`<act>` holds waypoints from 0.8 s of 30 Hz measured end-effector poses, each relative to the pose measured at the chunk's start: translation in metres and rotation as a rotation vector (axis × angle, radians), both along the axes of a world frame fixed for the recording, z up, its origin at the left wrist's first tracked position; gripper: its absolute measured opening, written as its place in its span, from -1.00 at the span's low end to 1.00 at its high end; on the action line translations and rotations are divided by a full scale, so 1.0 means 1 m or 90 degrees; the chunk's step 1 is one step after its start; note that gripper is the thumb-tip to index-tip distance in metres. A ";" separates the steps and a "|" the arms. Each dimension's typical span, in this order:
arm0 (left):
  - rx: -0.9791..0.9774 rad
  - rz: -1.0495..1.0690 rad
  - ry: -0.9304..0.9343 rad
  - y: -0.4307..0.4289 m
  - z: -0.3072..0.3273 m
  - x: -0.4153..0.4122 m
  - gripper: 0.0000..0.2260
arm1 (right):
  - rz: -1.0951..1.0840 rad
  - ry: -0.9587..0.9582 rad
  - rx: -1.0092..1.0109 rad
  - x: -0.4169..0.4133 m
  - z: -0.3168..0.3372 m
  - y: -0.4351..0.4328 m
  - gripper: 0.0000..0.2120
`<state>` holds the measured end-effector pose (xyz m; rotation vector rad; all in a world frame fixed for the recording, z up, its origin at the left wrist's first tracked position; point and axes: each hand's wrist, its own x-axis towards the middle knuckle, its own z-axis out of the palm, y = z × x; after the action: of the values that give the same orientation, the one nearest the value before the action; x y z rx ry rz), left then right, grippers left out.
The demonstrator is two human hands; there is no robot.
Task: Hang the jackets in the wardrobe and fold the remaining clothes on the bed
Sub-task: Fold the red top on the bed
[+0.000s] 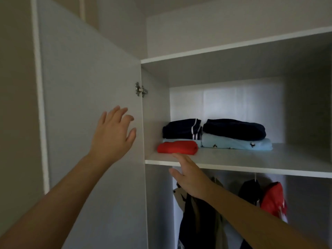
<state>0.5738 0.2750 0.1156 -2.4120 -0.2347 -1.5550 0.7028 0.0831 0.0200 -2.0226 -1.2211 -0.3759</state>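
Observation:
The white wardrobe stands with its left door swung out. On its shelf lie folded clothes: a red piece at the front left, a navy striped piece behind it, and a navy piece on a light blue printed one. Below the shelf hang a dark and khaki jacket, a black jacket and a red jacket. My left hand is spread in front of the door, holding nothing. My right hand is flat, its fingertips at the shelf's front edge just below the red piece.
An upper shelf board runs above the clothes. A metal hinge joins the door to the wardrobe side. The right half of the clothes shelf is bare board.

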 end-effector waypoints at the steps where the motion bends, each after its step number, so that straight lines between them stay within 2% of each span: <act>1: 0.010 0.027 0.012 0.011 0.002 -0.012 -0.72 | 0.019 0.008 0.003 -0.009 0.002 0.014 -0.48; 5: 0.074 0.134 0.005 0.056 0.002 -0.057 -0.67 | 0.080 0.005 0.019 -0.052 0.017 0.082 -0.42; 10: 0.167 0.106 -0.052 0.081 0.009 -0.078 -0.50 | 0.222 0.037 0.013 -0.119 0.029 0.173 -0.20; 12: 0.119 0.013 -0.088 0.090 0.019 -0.083 -0.50 | 0.233 0.076 0.018 -0.137 0.023 0.193 -0.07; 16: 0.046 -0.235 -0.131 0.103 0.028 -0.090 -0.57 | 0.143 0.093 0.018 -0.153 0.012 0.211 0.07; 24: 0.109 -0.424 -0.133 0.074 0.024 -0.079 -0.50 | 0.126 0.073 0.017 -0.147 0.000 0.181 0.11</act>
<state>0.4949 0.3490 0.1396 -2.3048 0.7071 -1.9847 0.5559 0.2643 0.0200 -1.8539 -1.3231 -0.1765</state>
